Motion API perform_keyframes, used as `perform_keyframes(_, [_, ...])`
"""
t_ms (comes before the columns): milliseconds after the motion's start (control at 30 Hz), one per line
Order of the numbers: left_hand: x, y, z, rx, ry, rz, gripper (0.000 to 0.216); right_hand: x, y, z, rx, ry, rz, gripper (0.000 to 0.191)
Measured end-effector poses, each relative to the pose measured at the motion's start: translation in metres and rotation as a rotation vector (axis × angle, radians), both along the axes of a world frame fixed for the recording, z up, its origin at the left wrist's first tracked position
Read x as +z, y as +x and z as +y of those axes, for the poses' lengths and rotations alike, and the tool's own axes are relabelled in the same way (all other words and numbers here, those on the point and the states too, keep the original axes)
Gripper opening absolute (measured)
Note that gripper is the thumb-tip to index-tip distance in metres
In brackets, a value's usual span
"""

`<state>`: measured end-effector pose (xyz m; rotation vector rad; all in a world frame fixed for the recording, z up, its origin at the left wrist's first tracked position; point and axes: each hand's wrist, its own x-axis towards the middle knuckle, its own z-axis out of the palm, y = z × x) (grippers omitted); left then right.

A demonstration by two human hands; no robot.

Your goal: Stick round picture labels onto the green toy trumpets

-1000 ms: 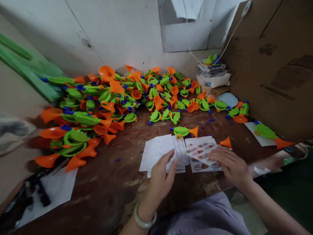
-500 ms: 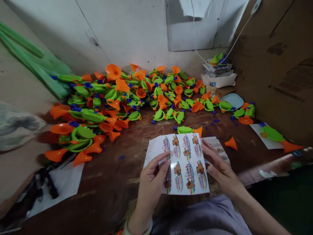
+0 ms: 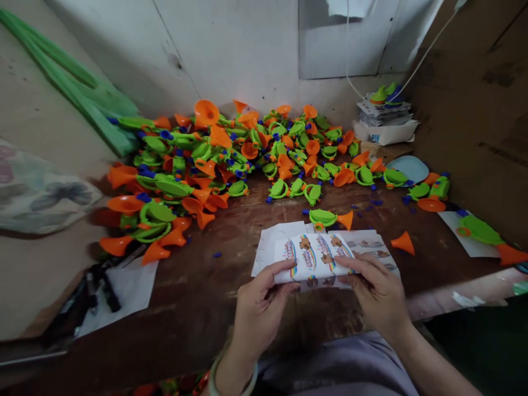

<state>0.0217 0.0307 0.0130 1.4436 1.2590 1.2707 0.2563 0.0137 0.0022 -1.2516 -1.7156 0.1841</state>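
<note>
Between both hands is a sticker sheet [image 3: 315, 259] printed with brown cartoon animals and rainbows, bent across its middle so the near half folds down. My left hand [image 3: 264, 302] pinches its left side, thumb below and fingers on top. My right hand [image 3: 377, 289] grips the right side the same way. Under and beyond it on the table lie white paper [image 3: 266, 247] and another printed sheet [image 3: 373, 245]. Just past these rests a green toy horn [image 3: 324, 218] with an orange bell and blue mouthpiece.
A large heap of similar toy horns [image 3: 177, 184] lines the wall at the back left. A loose orange cone [image 3: 403, 243] lies to the right. Black tools [image 3: 99, 289] sit on paper at the left. A paper stack [image 3: 385, 124] and a pale blue dish [image 3: 408, 168] stand at the back right.
The sheet was flat and facing up; now it is bent across the middle. My right hand has closed on its right side. The whole view has shifted slightly.
</note>
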Motion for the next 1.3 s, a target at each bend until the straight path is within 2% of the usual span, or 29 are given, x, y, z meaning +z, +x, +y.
perform_keyframes(133, [0.009,0.0,0.0,0.066,0.038,0.009,0.003,0.01,-0.003,0.002,-0.066,0.035,-0.106,0.03])
perform_keyframes(233, [0.013,0.0,-0.001,0.049,0.049,0.036,0.009,0.018,-0.004,0.005,-0.115,-0.025,-0.268,0.029])
perform_keyframes(300, [0.015,0.002,-0.001,0.048,0.059,0.075,0.011,0.022,-0.009,0.008,-0.089,-0.034,-0.394,0.024])
perform_keyframes(400, [0.017,0.006,-0.004,0.008,0.05,0.077,0.018,0.025,-0.026,0.011,0.029,0.042,-0.438,0.025])
perform_keyframes(533, [0.016,0.012,-0.008,-0.072,-0.071,-0.01,0.039,0.024,-0.047,0.016,0.19,0.189,-0.296,0.018])
perform_keyframes(633, [0.013,0.014,-0.009,-0.055,-0.214,-0.122,0.059,0.019,-0.052,0.019,0.196,0.323,-0.238,0.032])
perform_keyframes(733, [0.011,0.01,-0.005,-0.053,-0.313,-0.25,0.065,0.012,-0.049,0.015,0.268,0.392,-0.231,0.043])
perform_keyframes(833, [0.009,-0.001,0.003,0.091,-0.252,-0.285,0.059,0.01,-0.04,0.008,0.554,0.357,-0.231,0.032])
perform_keyframes(900, [0.008,-0.008,0.007,0.196,-0.185,-0.26,0.051,0.015,-0.033,0.007,0.643,0.271,-0.222,0.029])
perform_keyframes(933, [0.007,-0.01,0.008,0.223,-0.151,-0.238,0.047,0.018,-0.03,0.008,0.606,0.229,-0.223,0.033])
perform_keyframes(1067, [0.006,-0.01,0.004,0.198,-0.02,-0.116,0.03,0.029,-0.036,0.024,0.26,0.147,-0.264,0.06])
perform_keyframes(1200, [0.003,-0.005,0.002,0.125,0.029,-0.081,0.027,0.022,-0.054,0.034,0.251,0.089,-0.247,0.065])
perform_keyframes(1300, [0.001,-0.002,0.003,0.121,-0.037,-0.171,0.031,0.01,-0.057,0.035,0.261,0.156,-0.217,0.069])
